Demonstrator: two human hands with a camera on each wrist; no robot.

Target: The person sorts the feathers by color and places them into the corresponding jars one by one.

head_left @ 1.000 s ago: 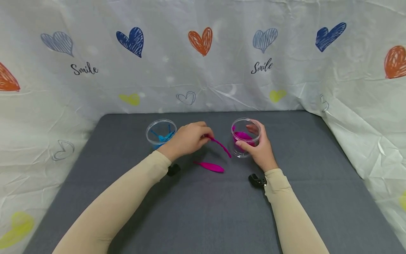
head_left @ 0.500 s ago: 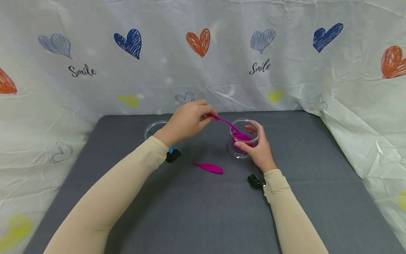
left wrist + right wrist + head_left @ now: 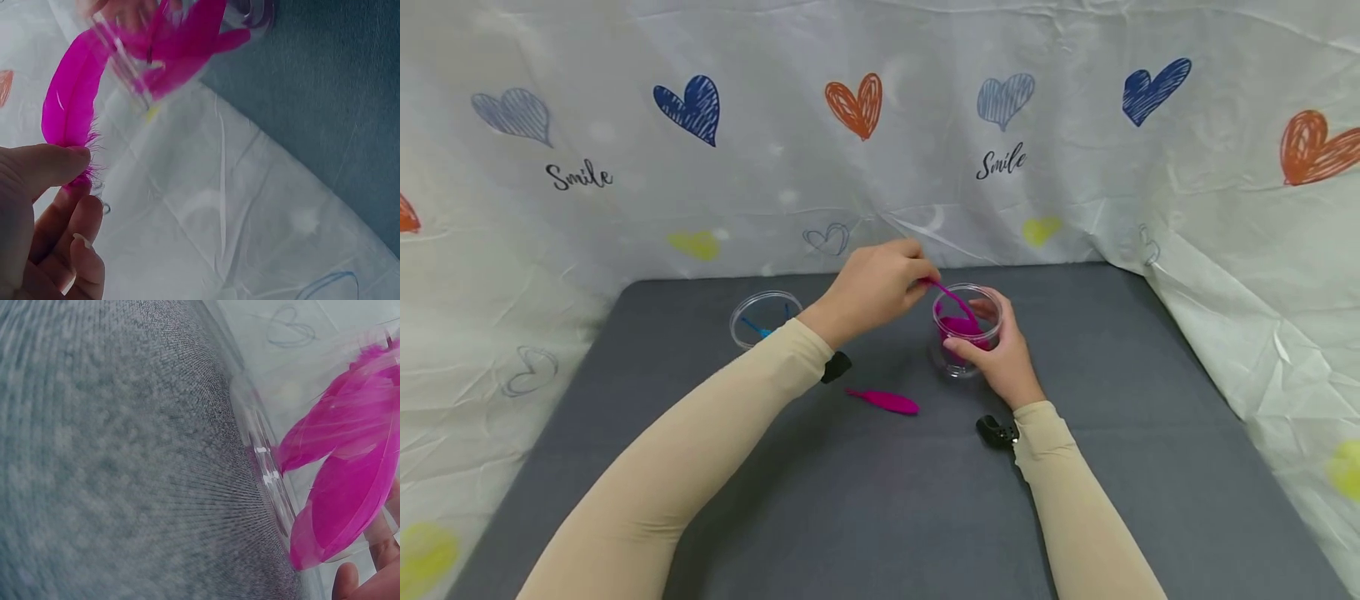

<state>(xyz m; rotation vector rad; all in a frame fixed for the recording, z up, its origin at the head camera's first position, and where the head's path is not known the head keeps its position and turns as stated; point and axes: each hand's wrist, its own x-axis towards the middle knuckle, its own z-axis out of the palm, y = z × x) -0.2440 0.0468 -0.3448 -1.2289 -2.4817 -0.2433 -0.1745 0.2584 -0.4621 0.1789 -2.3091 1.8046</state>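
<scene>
My left hand (image 3: 883,287) pinches the base of a magenta feather (image 3: 75,94) between thumb and fingers. Its far end reaches over the rim into a clear plastic cup (image 3: 958,367). Around the side of that cup, my right hand (image 3: 1003,354) keeps its grip, thumb at the front. Several magenta feathers (image 3: 350,487) lie inside and show through the cup wall. Another magenta feather (image 3: 886,402) rests flat on the grey cloth, in front of the two hands.
A second clear cup (image 3: 766,294) with blue feathers (image 3: 764,332) stands at the left, partly hidden by my left forearm. Grey cloth (image 3: 880,517) covers the table. A white curtain (image 3: 917,167) printed with hearts hangs behind.
My left hand has risen and moved right, bringing its feather from over the table into the cup. The right hand still holds the cup. The view has shifted slightly.
</scene>
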